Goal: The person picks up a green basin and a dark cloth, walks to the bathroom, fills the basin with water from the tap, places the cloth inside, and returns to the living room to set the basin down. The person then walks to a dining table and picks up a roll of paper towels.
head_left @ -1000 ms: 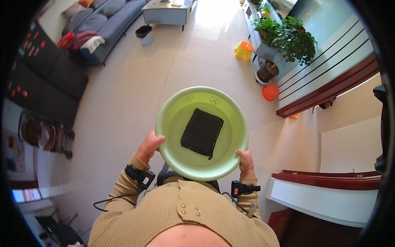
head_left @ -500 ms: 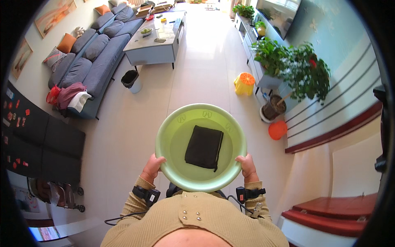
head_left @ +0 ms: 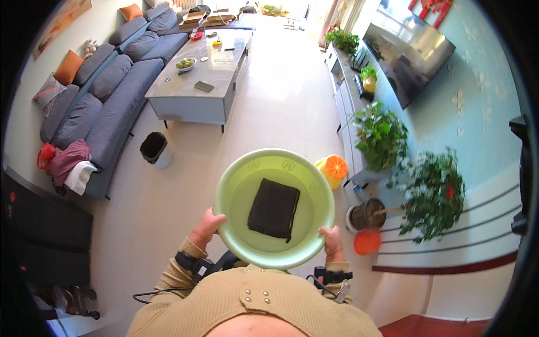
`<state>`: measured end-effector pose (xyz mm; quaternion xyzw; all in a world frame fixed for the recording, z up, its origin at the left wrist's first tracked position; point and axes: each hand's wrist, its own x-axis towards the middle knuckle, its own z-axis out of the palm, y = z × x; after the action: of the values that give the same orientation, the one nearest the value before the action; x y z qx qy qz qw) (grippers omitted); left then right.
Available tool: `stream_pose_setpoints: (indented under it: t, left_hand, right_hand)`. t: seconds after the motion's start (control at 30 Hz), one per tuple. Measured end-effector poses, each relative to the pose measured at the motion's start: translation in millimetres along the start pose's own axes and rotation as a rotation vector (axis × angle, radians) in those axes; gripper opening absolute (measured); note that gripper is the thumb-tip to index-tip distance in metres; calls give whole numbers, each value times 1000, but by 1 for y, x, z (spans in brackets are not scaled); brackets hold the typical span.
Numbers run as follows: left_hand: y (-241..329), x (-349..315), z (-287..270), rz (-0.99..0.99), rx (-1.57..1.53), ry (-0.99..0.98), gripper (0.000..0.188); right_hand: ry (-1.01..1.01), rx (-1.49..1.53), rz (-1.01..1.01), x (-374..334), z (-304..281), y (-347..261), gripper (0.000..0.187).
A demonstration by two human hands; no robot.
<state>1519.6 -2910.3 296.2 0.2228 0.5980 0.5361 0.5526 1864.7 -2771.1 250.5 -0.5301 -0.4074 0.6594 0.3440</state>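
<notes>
Basin: you hold the pale green round plastic basin (head_left: 274, 260) up in front of your body, open side facing up, above the pale tiled floor (head_left: 283, 121).
Left hand: your left hand (head_left: 206, 228) grips the basin's left side, thumb on the rim; the other fingers are mostly hidden by the basin.
Right hand: your right hand (head_left: 333, 240) grips the right side, thumb on the rim, other fingers mostly out of sight too.
Cloth: a black folded fabric piece (head_left: 273, 209) lies flat on the basin bottom, roughly central, touched by neither hand; a short dark tip sticks out at its lower right corner.
Wrists: a black strapped device (head_left: 194, 264) on your left wrist, a matching black box on a band (head_left: 333, 276) on your right, both over tan ribbed sleeves.
Stool: the yellow stool with an orange round top (head_left: 336, 167) stands on the floor, partly covered by the basin's upper right rim in this view.
Right side: a leafy potted tree in a brown pot (head_left: 369, 214), with an orange round object (head_left: 368, 242) just beside it.
Ahead left: a light bin with a black liner (head_left: 163, 156) stands near a grey-blue coffee table (head_left: 188, 109); on the tabletop, a white bowl of green fruit (head_left: 186, 64) and a dark flat phone-like object (head_left: 204, 86).
Far left: a long blue-grey cushioned sofa (head_left: 126, 112).
</notes>
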Motion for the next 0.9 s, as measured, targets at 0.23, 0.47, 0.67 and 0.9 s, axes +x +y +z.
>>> stream_pose_setpoints:
  t: [0.23, 0.47, 0.67, 0.9]
  left_hand:
    - [101, 174, 10, -79, 95, -55, 38]
    - [157, 377, 22, -17, 35, -45, 41]
    - [216, 509, 35, -69, 9, 6, 40]
    - [274, 680, 55, -21, -49, 12, 38]
  right_hand:
    - [10, 44, 19, 162, 29, -60, 31]
    - [10, 73, -36, 366, 68, -133, 31]
    - [-71, -30, -4, 506, 96, -229, 34]
    - [-82, -52, -20, 679, 114, -292, 34]
